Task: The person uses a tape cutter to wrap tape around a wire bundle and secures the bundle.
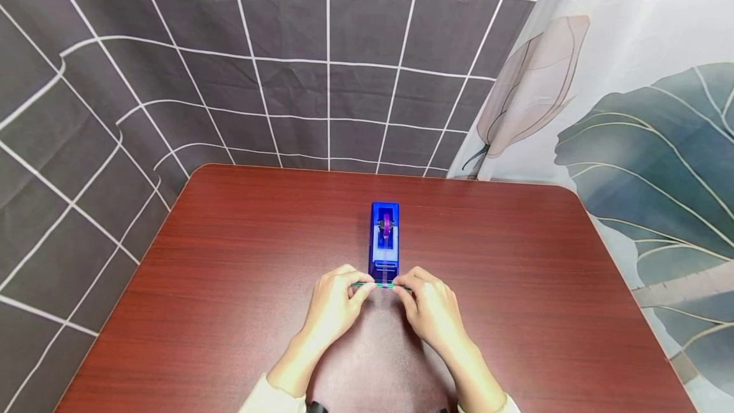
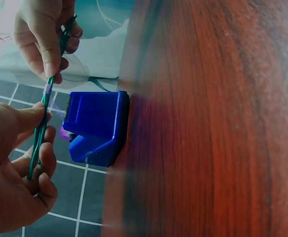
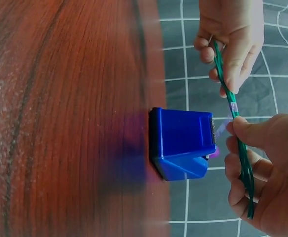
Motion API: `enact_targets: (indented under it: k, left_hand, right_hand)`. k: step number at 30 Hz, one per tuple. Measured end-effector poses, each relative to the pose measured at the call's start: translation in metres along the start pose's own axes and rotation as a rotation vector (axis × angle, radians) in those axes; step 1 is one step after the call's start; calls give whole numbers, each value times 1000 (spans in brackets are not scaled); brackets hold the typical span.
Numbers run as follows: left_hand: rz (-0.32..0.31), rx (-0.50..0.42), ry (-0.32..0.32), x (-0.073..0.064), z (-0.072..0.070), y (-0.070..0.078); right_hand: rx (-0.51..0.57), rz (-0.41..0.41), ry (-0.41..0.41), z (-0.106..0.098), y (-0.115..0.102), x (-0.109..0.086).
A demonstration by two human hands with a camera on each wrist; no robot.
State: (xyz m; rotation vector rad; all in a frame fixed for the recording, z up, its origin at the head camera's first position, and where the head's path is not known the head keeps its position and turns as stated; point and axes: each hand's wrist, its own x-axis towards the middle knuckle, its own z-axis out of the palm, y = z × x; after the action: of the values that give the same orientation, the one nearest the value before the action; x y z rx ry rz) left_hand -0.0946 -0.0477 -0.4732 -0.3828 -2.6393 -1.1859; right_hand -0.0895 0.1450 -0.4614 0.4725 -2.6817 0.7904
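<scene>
A blue tape dispenser [image 1: 392, 255] stands on the table with a purple tape core [image 1: 387, 226] in it. Just in front of its toothed edge, both hands hold a thin bundle of green strands [image 3: 243, 160] crosswise. My left hand [image 1: 334, 301] pinches the left part between thumb and fingers, and my right hand [image 1: 432, 304] pinches the right part. Clear tape [image 3: 224, 127] stretches from the cutter to the bundle, where a shiny piece lies on its middle between the fingertips. Fingers partly cover the strands. Whether the tape goes all the way around, I cannot tell.
The reddish-brown wooden table [image 1: 258, 234] has rounded far corners. A dark grey curtain with white grid lines [image 1: 292, 88] hangs behind it and on the left. To the right hangs a white curtain with large leaves [image 1: 676, 145].
</scene>
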Motion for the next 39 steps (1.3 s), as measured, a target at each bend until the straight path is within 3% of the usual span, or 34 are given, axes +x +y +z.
enact_targets:
  k: [21, 26, 34, 39]
  left_hand:
    - [2, -14, 53, 2, 1, 2]
    - [-1, -7, 32, 3, 1, 2]
    - [9, 44, -55, 6, 0, 1]
    - [26, 37, -59, 5, 0, 1]
  right_hand:
    - [32, -16, 22, 4, 3, 1]
    - [34, -22, 12, 4, 4, 1]
    - [-4, -50, -4, 5, 5, 1]
    - [-12, -60, -27, 4, 4, 1]
